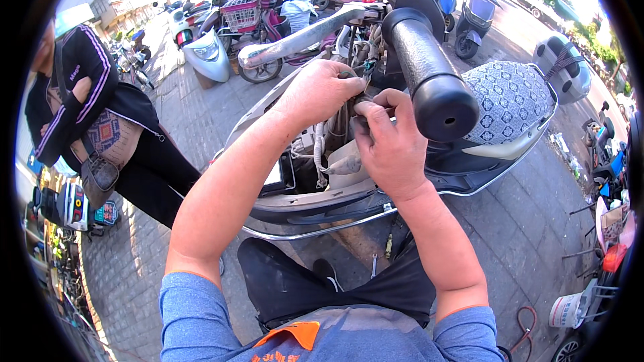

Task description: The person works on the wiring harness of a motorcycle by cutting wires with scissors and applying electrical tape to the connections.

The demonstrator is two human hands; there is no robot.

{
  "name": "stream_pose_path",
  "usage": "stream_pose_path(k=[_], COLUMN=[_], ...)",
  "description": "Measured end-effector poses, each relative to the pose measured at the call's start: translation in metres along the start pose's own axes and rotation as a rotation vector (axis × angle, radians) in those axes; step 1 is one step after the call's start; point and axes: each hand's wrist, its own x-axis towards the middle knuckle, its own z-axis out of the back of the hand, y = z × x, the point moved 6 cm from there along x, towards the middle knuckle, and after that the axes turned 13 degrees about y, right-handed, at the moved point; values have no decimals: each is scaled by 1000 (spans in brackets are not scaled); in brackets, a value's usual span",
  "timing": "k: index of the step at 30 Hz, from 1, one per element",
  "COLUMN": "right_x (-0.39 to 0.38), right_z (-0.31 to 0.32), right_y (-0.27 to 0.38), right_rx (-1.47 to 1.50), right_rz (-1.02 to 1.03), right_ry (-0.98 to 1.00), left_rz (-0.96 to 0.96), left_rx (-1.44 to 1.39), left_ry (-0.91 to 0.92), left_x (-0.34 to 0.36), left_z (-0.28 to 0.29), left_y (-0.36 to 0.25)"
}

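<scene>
At the left, a person (100, 114) in a dark jacket with pale sleeve stripes stands on the grey paving (154, 275). Beyond, parked bikes crowd together, one carrying a pink basket (240, 13). The scooter (315, 204) stands in the middle, right before the worker's knees, with its body open. Its curved edge is dull and brownish, with a bright metal rail (302, 235) below. In the opening, from the left, come a black-framed compartment with something white in it, a pale ribbed tube (318, 151) and a cloudy whitish plastic part (345, 165). A scuffed, silvery handle (302, 37) reaches out above. The left hand (320, 92) bends over the opening, thumb and forefinger narrowed on the tangled, dusty wires (359, 53). The right hand (394, 135) meets it there, thumb and forefinger also pinched narrow on them; the exact piece between the fingertips is hidden. On the ground below lie a spanner (374, 265) and a yellow-green tool (389, 245). To the right, the scooter's black textured grip (426, 60) juts toward the camera. Behind it is the seat (506, 100), covered in blue-and-white patterned cloth, then a strapped grey box (563, 70).
</scene>
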Motion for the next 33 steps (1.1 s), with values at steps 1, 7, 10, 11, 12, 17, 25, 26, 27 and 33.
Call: stream_pose_path(k=[1, 7, 10, 11, 12, 17, 25, 26, 27, 33], right_x=[-1, 7, 13, 15, 17, 21, 20, 22, 24, 30], right_z=[-4, -16, -16, -18, -19, -19, -8, -4, 7, -9], right_y=[2, 4, -3, -4, -6, -10, 1, 3, 1, -26], right_rx=[24, 370, 445, 430, 411, 89, 273, 230, 157, 124], right_rz=[-26, -184, -215, -188, -161, -134, -159, -146, -120, -395], right_ry=[4, 33, 41, 26, 13, 6, 10, -22, -123, -15], left_rz=[1, -36, 69, 43, 3, -211, -205, -208, -224, -439], left_rx=[2, 107, 116, 172, 218, 370, 280, 276, 265, 757], left_ry=[9, 94, 139, 154, 186, 270, 255, 246, 244, -57], left_x=[0, 1, 4, 4, 6, 15, 7, 5, 7, -14], left_z=[0, 8, 12, 15, 16, 16, 20, 20, 16, -6], left_y=[-2, -9, -25, -29, -32, -58, -65, -65, -65, -73])
